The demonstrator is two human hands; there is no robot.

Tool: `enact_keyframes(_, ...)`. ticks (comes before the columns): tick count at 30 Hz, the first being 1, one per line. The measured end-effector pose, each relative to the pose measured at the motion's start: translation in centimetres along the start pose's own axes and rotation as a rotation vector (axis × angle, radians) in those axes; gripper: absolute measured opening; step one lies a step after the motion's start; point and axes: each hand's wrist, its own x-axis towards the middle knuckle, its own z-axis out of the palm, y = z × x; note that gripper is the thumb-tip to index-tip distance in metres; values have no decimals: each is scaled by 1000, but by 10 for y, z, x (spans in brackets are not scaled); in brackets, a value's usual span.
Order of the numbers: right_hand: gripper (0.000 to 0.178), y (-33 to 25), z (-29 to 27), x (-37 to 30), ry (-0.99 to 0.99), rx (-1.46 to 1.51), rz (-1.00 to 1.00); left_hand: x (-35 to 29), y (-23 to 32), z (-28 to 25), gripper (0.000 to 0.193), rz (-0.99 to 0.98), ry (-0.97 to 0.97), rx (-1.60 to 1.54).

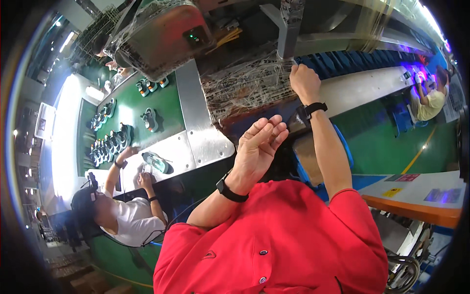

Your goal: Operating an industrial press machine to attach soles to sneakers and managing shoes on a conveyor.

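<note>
My left hand [257,149] is raised in front of my chest, palm turned up. Its fingers curl in toward the thumb, and I see nothing held in them. Farther out, my right hand [305,83] is closed in a fist beside the foot of a grey metal post [289,34]. Whatever that fist may grip is hidden. Past both hands lies a ledge wrapped in crinkled clear film [249,88], nearest to the right hand. Each of my wrists wears a dark band.
A green conveyor [169,110] carrying several shoes [149,120] runs at the left. A co-worker in white [132,220] handles a pale green shoe [155,162] there. Blue slotted parts [352,61] line the far right belt; another person [431,100] sits beyond. An orange-edged machine [416,208] stands at right.
</note>
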Motion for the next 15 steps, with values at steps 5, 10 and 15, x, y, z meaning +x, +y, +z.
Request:
enact_keyframes(5, 41, 4, 3, 2, -44, 13, 10, -6, -3, 1, 7, -13, -1, -3)
enact_keyframes(10, 43, -2, -4, 0, -75, 22, 38, -10, -3, -3, 7, -8, -15, -4)
enact_keyframes(15, 44, 0, -1, 1, -75, 8, 31, -14, 0, -1, 2, -28, -6, 11)
